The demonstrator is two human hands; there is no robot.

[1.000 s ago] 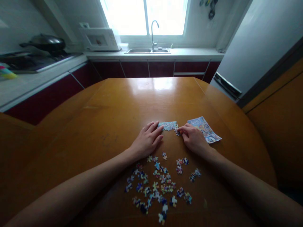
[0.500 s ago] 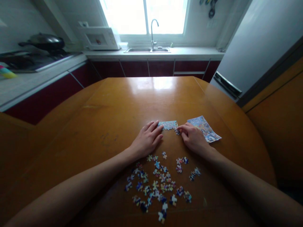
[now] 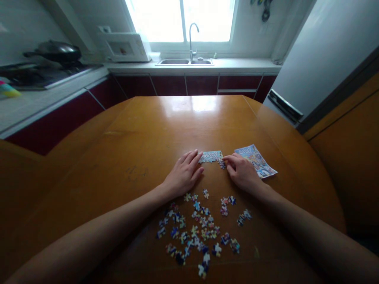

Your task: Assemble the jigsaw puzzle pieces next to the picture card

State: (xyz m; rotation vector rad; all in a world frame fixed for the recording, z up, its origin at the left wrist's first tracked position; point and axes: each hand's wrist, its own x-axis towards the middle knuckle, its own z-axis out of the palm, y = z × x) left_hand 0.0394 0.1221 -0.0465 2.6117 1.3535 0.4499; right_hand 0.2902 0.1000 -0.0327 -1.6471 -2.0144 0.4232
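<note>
A partly joined jigsaw puzzle [image 3: 211,156], a light blue strip with a few pieces hanging below its right end, lies flat on the table. My left hand [image 3: 186,170] rests open at its left end, fingers stretched out and fingertips on or against the edge. From the other side my right hand [image 3: 241,170] reaches in, its index fingertip at the right end of the strip. Its thumb stands apart from the index finger, and I see no piece between them; the other fingers are curled and partly hidden. Many loose puzzle pieces [image 3: 195,232] are scattered nearer to me.
A printed picture sheet [image 3: 258,161] lies partly under or behind my right hand. The wooden table [image 3: 142,130] has a rounded outline. Beyond it are a sink [image 3: 174,62] with a faucet, a white microwave [image 3: 126,47], a stove with a pan [image 3: 57,51], and a fridge [image 3: 322,59].
My left fingers have shifted very slightly at the strip's left end, the index finger straightening. My right hand stays almost still; the loose pieces have not moved.
</note>
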